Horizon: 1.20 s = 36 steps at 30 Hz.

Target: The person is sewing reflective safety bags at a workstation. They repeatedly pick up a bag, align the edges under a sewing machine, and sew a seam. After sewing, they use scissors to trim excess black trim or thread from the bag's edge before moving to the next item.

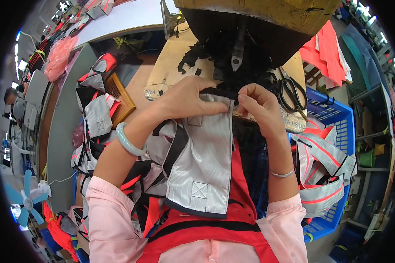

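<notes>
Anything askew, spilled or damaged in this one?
Mainly untidiness: ragged black scraps litter the worn cardboard beyond the left hand, looking like uncleared debris. The silver fabric piece that hand grips shows no obvious tear or stain.

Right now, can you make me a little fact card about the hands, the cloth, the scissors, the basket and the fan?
left hand: holding the silver cloth near its top
right hand: fingertips at the black edging; grip unclear
silver cloth: stitched crossed box near the bottom
scissors: black handles, right of the hands
basket: blue, holding silver-and-orange pieces
fan: light blue blades, far left
</notes>
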{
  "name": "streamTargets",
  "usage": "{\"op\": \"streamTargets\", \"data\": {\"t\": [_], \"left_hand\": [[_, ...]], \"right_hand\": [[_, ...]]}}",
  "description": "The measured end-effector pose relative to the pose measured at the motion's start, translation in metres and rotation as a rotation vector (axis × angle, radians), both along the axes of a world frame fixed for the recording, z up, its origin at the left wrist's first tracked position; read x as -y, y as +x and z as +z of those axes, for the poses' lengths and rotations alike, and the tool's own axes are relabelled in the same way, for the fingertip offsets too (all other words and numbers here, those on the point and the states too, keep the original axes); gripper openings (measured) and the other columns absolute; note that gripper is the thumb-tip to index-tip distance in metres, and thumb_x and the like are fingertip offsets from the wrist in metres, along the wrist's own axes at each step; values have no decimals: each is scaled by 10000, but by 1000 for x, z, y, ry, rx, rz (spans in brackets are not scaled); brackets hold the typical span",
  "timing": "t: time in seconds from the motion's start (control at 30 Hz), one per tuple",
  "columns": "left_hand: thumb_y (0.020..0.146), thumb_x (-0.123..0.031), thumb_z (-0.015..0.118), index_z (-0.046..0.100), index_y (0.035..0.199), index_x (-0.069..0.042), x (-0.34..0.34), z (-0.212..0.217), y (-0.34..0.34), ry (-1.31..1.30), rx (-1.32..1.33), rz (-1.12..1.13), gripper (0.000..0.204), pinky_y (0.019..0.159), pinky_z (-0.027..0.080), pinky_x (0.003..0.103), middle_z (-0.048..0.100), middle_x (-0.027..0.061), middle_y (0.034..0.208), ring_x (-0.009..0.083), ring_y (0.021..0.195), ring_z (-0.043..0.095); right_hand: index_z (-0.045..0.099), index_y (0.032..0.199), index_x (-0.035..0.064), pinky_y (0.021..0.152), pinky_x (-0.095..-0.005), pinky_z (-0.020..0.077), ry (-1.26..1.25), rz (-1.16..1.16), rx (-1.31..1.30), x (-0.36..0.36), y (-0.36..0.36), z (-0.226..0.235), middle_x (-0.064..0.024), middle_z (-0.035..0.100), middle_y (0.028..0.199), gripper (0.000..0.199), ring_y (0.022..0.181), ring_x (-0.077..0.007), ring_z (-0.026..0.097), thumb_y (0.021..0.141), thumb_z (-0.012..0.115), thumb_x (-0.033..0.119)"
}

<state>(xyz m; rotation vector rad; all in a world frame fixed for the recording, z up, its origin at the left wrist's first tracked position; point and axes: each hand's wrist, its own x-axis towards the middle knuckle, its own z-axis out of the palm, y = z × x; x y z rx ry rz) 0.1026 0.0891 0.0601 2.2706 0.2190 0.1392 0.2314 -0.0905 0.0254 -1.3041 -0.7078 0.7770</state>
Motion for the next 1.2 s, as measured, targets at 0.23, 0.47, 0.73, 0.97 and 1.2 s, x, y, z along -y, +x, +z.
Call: {"op": "streamTargets", "data": {"t": [0.23,0.47,0.73,0.97,1.2], "left_hand": [[725,-375,741,661,922,54,-11,-2,17,22,-74,43,479,701,476,290,664,114,783,130,724,585],[724,-395,762,627,1114,114,-17,7,28,-14,-162,108,655,811,493,282,683,164,971,174,877,644],[732,-388,773,603,1186,113,-23,5,34,-122,-179,116,697,838,491,278,673,176,1047,180,929,639],[700,-410,782,528,1248,146,-19,10,36,-114,-207,174,821,935,454,302,611,244,1165,261,1060,605],[772,-427,752,604,1199,90,-25,-14,33,-113,-53,141,687,830,486,261,668,137,1060,150,896,625]], "right_hand": [[599,873,25,571,-228,405,-62,-52,30,-14,14,-5,9,544,688,167,598,-71,493,890,638,186],[584,919,25,566,-224,401,-41,-59,-95,-27,21,-11,15,519,692,173,611,-65,492,892,635,189],[604,915,33,570,-214,385,50,-64,-170,-36,24,-19,25,525,691,166,598,-63,482,890,624,196],[592,913,27,592,-232,395,141,-48,-251,-39,28,-23,8,535,755,113,625,-81,504,879,610,133],[615,895,44,604,-213,373,196,-125,-386,-41,17,-18,22,544,729,122,618,-62,477,889,618,166]]}}
